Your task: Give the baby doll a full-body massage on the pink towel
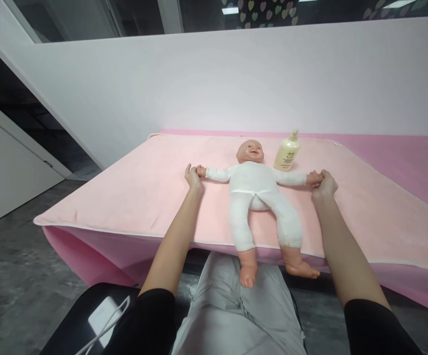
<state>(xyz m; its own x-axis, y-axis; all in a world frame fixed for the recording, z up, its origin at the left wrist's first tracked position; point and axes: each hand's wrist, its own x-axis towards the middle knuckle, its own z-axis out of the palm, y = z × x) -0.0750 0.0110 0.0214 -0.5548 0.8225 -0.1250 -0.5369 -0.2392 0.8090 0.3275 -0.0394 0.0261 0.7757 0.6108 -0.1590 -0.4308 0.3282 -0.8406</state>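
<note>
- The doll (253, 177) lies face up between the two hands, its arms spread to either side and its head beyond them. A strong or uneven pull on those arms could twist the body or strain the shoulder joints.
- The left hand (193, 177) is curled at one of the doll's hands and seems to hold it lightly; how firmly, I cannot tell. A loose hold there could let the small hand slip out.
- The right hand (324, 186) has its fingers closed on the doll's other hand. If it drew harder than the left, the doll would probably skew toward that side.
- The doll's feet (248, 268) hang past the near edge, closer to the wearer than both hands. Drawing the arms nearer could bring more of the body over the edge and tip it off.
- The pump bottle (286, 153) stands inward of the right hand and a little beyond it, just beside the doll's arm and head. Sweeping that arm up could knock it over.
- The blanket (125, 197) under the doll reaches outward past both hands; dragging might ruck it up, unsettling the bottle too.
</note>
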